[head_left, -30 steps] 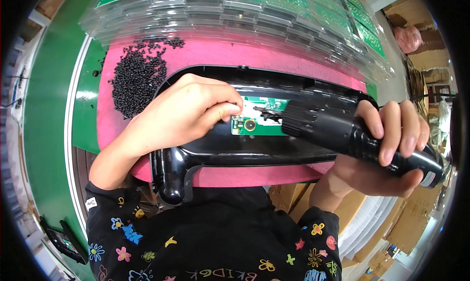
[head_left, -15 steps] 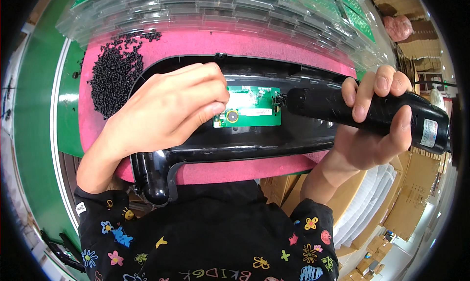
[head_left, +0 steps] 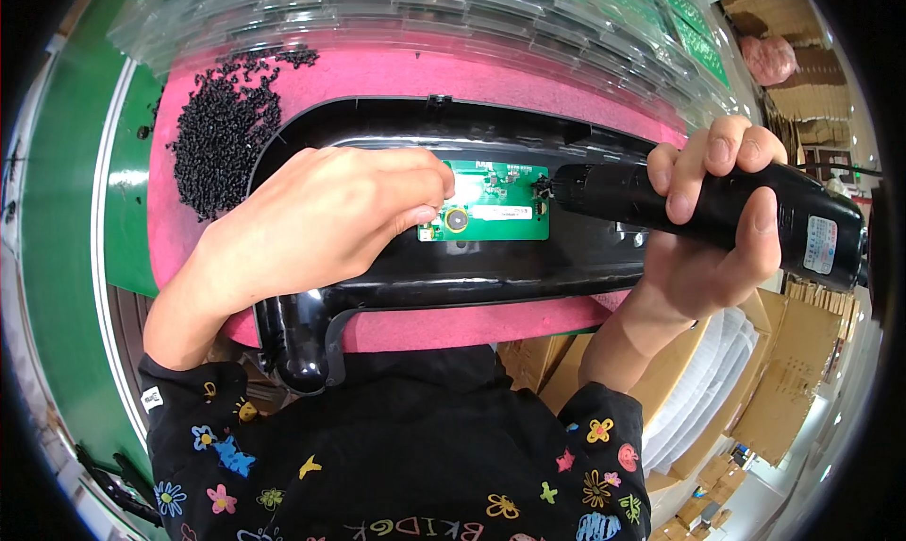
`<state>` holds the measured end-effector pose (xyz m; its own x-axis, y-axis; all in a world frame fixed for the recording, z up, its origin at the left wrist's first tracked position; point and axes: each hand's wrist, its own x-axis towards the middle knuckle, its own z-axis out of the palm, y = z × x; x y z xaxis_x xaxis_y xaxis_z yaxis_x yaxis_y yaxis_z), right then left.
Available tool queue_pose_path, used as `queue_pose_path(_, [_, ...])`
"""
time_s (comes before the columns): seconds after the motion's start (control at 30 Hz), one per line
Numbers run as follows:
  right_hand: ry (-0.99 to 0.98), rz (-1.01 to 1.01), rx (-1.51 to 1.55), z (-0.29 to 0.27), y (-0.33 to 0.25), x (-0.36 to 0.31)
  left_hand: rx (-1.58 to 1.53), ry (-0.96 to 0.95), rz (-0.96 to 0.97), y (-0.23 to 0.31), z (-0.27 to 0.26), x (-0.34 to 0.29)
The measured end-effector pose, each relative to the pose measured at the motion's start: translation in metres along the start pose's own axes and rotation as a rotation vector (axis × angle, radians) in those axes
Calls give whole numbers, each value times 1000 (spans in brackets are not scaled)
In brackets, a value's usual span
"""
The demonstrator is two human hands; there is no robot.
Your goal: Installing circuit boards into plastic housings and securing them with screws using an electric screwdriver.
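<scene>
My right hand (head_left: 717, 192) is wrapped round a black electric screwdriver (head_left: 623, 194), held almost level. Small black screws (head_left: 543, 188) cluster at its tip, over the right edge of a green circuit board (head_left: 500, 224). The board lies inside a long, glossy black plastic housing (head_left: 491, 282) and carries a round component (head_left: 457, 220) near its left end. At the board's left edge, my left hand (head_left: 340, 206) has thumb and fingers pinched together. What those fingertips hold, if anything, is hidden.
A heap of small black screws (head_left: 222, 145) lies on the pink mat (head_left: 368, 74), left of the housing. Stacked clear plastic trays (head_left: 453, 17) stand behind it. Cardboard boxes (head_left: 783, 371) are at the right, and a black cable (head_left: 840, 167) runs near the screwdriver.
The view has shifted slightly. The screwdriver has come a little to the left relative to the board, its tip still at the right edge. My left hand keeps its pinch at the left edge.
</scene>
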<state>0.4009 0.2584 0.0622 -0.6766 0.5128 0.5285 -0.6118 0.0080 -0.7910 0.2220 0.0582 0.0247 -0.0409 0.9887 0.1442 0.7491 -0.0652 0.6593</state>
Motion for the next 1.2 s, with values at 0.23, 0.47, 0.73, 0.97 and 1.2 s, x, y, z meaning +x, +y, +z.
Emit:
queue_pose_path(0.23, [-62, 145, -212, 21, 7, 16, 63, 28, 14, -1, 2, -2])
queue_pose_path(0.47, [-113, 108, -116, 18, 16, 21, 78, -1, 8, 0, 3, 1])
queue_pose_path(0.73, [15, 35, 20, 20, 14, 7, 49, 39, 25, -4, 3, -2])
queue_pose_path(0.97, [50, -22, 489, 11, -6, -4, 29, 65, 57, -1, 1, 3])
queue_pose_path(1.2, [-36, -35, 532, 10, 0, -11, -229, 131, 103, 0, 3, 5])
